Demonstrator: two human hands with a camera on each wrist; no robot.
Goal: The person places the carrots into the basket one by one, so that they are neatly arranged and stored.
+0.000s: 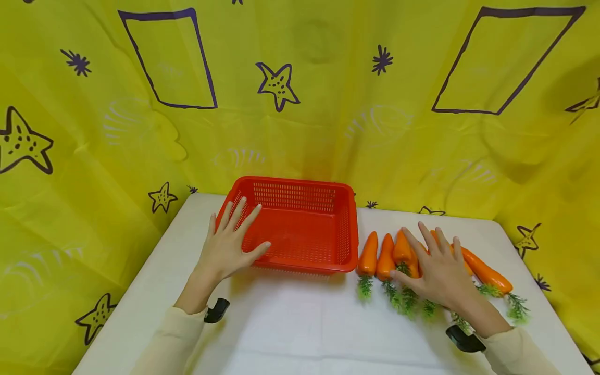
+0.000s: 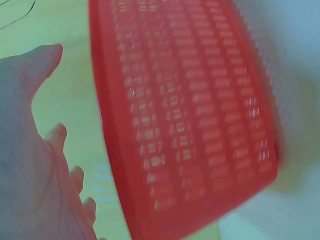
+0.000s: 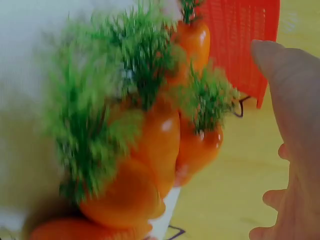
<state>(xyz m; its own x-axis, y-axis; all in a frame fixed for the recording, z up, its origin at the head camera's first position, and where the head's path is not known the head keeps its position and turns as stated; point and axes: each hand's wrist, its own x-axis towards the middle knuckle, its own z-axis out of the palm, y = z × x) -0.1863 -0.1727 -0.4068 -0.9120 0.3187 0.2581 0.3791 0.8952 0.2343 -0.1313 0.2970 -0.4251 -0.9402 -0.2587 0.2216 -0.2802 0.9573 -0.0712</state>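
A red plastic basket with slotted walls stands at the back middle of the white table, nothing inside it. My left hand, fingers spread, hovers over its left front corner; in the left wrist view the basket's wall fills the middle, apart from the fingers. To the right lies a group of orange toy carrots with green leafy tops, several of them, some piled together. Over this pile my right hand is spread and hides part of it. The right wrist view shows carrots below the hand, not gripped.
The white table runs up to a yellow curtain printed with starfish and dark outlines, which hangs behind and at both sides. A dark band sits at the left wrist, and another dark band at the right.
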